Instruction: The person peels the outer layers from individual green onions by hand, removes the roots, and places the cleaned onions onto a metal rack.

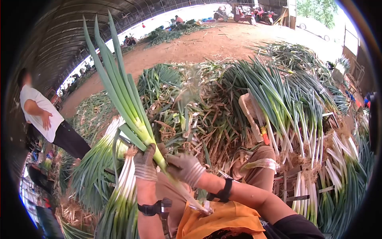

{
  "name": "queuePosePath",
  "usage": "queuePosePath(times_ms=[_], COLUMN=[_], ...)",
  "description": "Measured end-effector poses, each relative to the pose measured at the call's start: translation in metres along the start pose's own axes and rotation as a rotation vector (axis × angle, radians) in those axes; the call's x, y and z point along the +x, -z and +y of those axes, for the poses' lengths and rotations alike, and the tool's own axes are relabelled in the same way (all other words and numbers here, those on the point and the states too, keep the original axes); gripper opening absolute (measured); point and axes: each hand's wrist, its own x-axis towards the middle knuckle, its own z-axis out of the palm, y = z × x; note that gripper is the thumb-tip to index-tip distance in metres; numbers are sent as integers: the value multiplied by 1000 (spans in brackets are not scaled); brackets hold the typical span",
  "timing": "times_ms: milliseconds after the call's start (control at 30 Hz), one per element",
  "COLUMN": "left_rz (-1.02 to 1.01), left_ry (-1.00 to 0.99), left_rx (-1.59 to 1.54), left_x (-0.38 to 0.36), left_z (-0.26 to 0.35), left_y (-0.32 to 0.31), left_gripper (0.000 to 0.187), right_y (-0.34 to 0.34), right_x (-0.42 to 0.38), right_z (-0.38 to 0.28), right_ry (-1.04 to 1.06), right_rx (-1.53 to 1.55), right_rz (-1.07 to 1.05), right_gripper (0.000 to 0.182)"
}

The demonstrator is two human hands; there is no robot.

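A large green onion slants across the front of my body, leaves up to the left and its white root end low near my orange apron. My left hand, in a grey glove, is closed around the stalk just below where the leaves fan out. From the other side, my gloved right hand has its fingers curled against the same stalk; its fingertips are partly hidden and slightly blurred. One leaf is bent down beside my left hand. Both wrists wear black straps.
Bundled green onions lie at my left, and more onions lean in rows at my right. Stripped leaves and husks are heaped ahead. A person in a white shirt stands at the left. Motor vehicles are parked far back.
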Motion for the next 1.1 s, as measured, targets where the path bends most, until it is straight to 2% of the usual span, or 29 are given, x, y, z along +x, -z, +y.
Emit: queuePosePath(times_ms=[67, 100, 167, 200, 233, 333, 367, 500, 600, 667, 733, 767, 867, 933, 1033, 1067, 1100], left_rz=[26, 46, 80, 95, 110, 83, 72, 74, 153, 153, 183, 180, 55, -9, -11, -27, -84], left_ry=[39, -2, -73, -40, -11, 34, 33, -34, -177, -16, 66, 119, 38, -18, -115, -136, -153], left_rx=[48, 73, 128, 141, 157, 138, 137, 136, 320, 196, 99, 78, 58, 112, 256, 309, 359], left_x=[1, -1, -6, -7, -7, -9, -10, -11, -4, -7, -10, -18, -16, -9, -28, -35, -33], left_z=[0, 0, 1, 0, 1, 4, 6, -1, -7, -7, -5, 4, -11, -41, -64, -71, -77], left_y=[3, 1, -5, -8, -10, -12, -13, -10, -8, -14, -18, -26, -15, 5, 33, 41, 40], left_gripper=[32, 28, 23, 22, 22, 23, 23, 24, 18, 14, 13, 14, 17, 18, 25, 28, 32], right_y=[0, 2, 4, 3, -2, -6, 3, 8, 2, -5, -2, 3, 26, 46, 49, 56, 53], right_x=[-10, -13, -5, -3, -4, -11, -13, -5, -7, -11, -13, -14, -16, -5, 19, 31, 35], right_z=[-3, -4, -17, -21, -15, -6, -15, -12, -19, -13, -20, -20, -18, -27, -15, -24, -24], right_ry=[78, 141, 149, 153, 93, 25, -14, 41, 63, 132, 56, 74, 56, -188, -112, -180, -222], right_rx=[-92, 37, -30, -64, -80, -277, -172, 140, -164, -194, -361, -180, 271, 399, 451, 502, 671], right_rz=[-32, 48, 110, 145, 101, -292, -377, 123, 72, 20, -171, -159, -111, 52, 8, -192, -240], right_gripper=[22, 23, 25, 27, 24, 24, 22, 26, 25, 15, 11, 10, 9, 19, 30, 40, 37])
